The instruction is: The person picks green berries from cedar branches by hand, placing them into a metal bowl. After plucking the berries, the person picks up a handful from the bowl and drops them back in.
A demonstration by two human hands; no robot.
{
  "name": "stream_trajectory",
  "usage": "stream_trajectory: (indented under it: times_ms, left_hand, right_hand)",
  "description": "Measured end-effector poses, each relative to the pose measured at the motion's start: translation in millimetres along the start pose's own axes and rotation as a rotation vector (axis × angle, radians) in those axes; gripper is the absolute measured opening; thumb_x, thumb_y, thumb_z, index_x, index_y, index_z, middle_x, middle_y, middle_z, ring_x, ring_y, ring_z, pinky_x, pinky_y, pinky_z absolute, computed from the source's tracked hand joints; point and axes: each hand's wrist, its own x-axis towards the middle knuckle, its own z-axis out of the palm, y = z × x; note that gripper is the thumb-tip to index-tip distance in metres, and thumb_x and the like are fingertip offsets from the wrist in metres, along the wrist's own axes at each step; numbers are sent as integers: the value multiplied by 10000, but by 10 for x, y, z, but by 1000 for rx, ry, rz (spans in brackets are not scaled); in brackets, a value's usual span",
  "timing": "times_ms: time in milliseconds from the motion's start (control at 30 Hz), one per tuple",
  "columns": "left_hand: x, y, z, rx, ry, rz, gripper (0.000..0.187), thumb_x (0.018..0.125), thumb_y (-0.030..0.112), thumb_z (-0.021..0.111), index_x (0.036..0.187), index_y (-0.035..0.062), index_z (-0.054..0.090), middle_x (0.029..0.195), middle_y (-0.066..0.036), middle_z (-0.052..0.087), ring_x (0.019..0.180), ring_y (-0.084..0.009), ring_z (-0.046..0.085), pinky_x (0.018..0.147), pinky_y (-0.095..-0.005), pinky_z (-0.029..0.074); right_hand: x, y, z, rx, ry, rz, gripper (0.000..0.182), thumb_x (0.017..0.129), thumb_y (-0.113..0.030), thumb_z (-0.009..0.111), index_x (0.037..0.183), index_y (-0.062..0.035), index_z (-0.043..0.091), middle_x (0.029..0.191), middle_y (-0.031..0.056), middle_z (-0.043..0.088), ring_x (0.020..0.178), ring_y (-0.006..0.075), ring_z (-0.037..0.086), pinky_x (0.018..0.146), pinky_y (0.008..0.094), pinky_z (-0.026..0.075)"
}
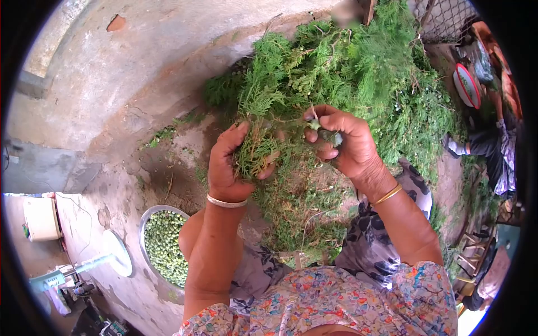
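The person is holding a green leafy sprig between the two hands, out in front of the body and above the lap. The left hand is clenching around the lower, bunched part of the sprig, fingers wrapping it from the left. The right hand is sitting just to the right, its fingers curling closed around several small pale-green berries, with the thumb and forefinger pinching at the sprig's upper stem. The sprig's long axis is running roughly upward and slightly right, from the left hand's grip toward the big heap of cut branches lying on the ground just beyond both hands. Both hands are touching the sprig, and the right is nearer its tip. A metal bowl of green berries is sitting lower left, beside the left forearm, which is covering part of its rim. How many berries the right palm is holding cannot be made out. Another person is being cut off at the right edge.
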Motion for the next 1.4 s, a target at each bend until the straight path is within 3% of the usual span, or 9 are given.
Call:
stream_trajectory:
  times_ms: [200,333,500,833,900,1033,1100,1233,1400]
  left_hand:
    - [-12,-19,64,-23,-53,-82,408,924,345,406,1074,-13,531,949,-238,592,604,-257,574,352,-288,361]
    - [55,-83,78,112,-62,-99,375,927,343,413,1023,7,547,854,-171,617,587,-221,572,354,-291,374]
    - [122,-209,32,15,112,-132,327,929,330,436,969,30,561,784,-105,628,582,-200,572,376,-282,391]
    - [95,-126,57,54,66,-56,383,942,307,386,1098,-13,525,919,-166,629,637,-206,581,391,-255,390]
    - [78,-106,65,57,74,-53,388,941,309,384,1101,-17,522,921,-175,625,647,-207,586,388,-256,389]
    - [15,-53,171,128,116,-73,391,940,320,380,1079,-16,524,897,-167,626,640,-204,587,382,-259,388]
    - [14,-58,134,139,112,-76,382,938,321,388,1057,-11,534,871,-154,629,628,-201,586,383,-266,394]
    - [43,-111,84,74,146,-98,352,934,321,413,983,9,568,800,-116,635,591,-191,581,393,-288,409]
    - [70,-184,39,60,124,-173,324,939,310,426,944,21,571,775,-88,616,607,-176,582,427,-306,448]
  right_hand:
    - [-25,39,43,-80,164,-49,297,801,-325,686,842,-56,566,765,46,571,551,78,469,387,186,294]
    - [-29,101,115,-405,138,-229,198,803,-214,704,901,-61,627,830,40,624,500,48,443,415,180,331]
    - [-22,326,217,-873,-92,-557,153,786,19,631,937,41,625,786,76,675,668,100,640,594,251,524]
    - [58,144,46,-871,238,-435,135,781,-73,648,872,27,648,648,33,596,598,51,501,542,232,428]
    - [41,100,87,-1218,400,-324,143,787,-82,659,878,28,654,661,17,596,604,46,504,539,215,419]
    - [57,98,90,-973,386,-371,127,784,-60,663,891,10,662,679,15,606,585,50,501,523,221,419]
    - [44,118,150,-920,230,-704,99,780,-11,644,877,-9,660,694,19,628,568,56,518,507,225,425]
    - [-34,195,191,-1005,-67,-567,62,772,15,623,831,4,636,731,73,663,633,87,612,533,232,478]
    - [2,305,202,-991,-27,-527,93,776,9,644,868,17,637,752,83,658,672,95,615,563,235,484]
